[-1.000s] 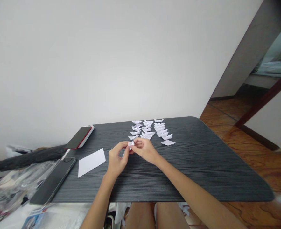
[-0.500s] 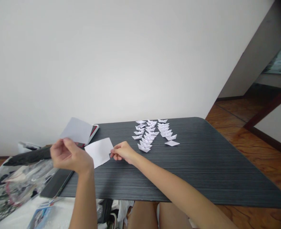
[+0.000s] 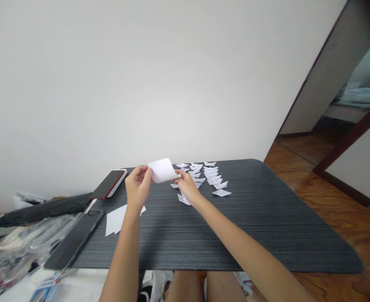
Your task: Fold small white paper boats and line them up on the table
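A plain, pale wall point(image 3: 159, 75) fills most of the view, and a dark tabletop with a fine, streaked grain and rounded corners point(image 3: 266, 226) stands against its foot. To the right, wood-patterned flooring point(image 3: 293, 165) runs past the wall's end toward a dark-red door frame point(image 3: 348, 142). Beyond the table's left side lies a heap of crumpled clear plastic bags point(image 3: 30, 243), with a long, black-wrapped bundle point(image 3: 46, 209) across it.

At the table's left edge is a dark smartphone point(image 3: 73, 242); farther back, a red-edged smartphone point(image 3: 108, 184) rests on a white slab. Near them, white paper sheets point(image 3: 115, 219) lie overlapping on the tabletop, partly behind the left forearm.

The left hand point(image 3: 138, 184) pinches the left end of a curved sheet of white paper point(image 3: 162, 170), raised above the table's back part; the right hand point(image 3: 185, 186) grips its right end. Small folded paper boats point(image 3: 213, 177) stand in rough rows behind and beside the right hand, with a flatter, diamond-shaped one point(image 3: 221, 193) nearest on the right.
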A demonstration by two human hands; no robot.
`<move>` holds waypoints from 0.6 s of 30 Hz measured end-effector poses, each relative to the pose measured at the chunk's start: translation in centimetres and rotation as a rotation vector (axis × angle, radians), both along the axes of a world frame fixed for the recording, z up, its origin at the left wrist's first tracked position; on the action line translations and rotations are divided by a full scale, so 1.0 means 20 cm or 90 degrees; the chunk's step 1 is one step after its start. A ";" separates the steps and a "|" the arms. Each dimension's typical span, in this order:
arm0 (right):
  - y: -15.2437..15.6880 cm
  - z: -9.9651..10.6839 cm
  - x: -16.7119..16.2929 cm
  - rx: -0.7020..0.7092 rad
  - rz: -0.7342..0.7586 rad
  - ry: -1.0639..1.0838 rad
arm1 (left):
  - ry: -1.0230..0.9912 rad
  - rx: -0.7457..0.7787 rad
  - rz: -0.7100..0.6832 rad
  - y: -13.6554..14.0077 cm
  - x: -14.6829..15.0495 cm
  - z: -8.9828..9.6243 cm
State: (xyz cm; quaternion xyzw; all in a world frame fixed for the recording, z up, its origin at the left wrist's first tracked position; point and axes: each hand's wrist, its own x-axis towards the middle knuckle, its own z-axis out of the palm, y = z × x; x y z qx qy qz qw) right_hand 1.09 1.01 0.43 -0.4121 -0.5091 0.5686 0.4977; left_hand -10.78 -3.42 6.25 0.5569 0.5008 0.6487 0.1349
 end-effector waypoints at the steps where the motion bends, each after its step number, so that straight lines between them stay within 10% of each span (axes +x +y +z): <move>1: 0.02 0.03 0.09 0.012 -0.023 0.047 | -0.007 -0.022 -0.037 0.02 0.02 0.01; 8: -0.01 0.08 0.45 0.078 0.220 0.087 | 0.055 -0.156 -0.261 0.17 0.20 0.00; 18: 0.03 -0.03 0.57 0.156 0.095 -0.058 | -0.171 -0.376 -0.499 0.19 0.36 -0.22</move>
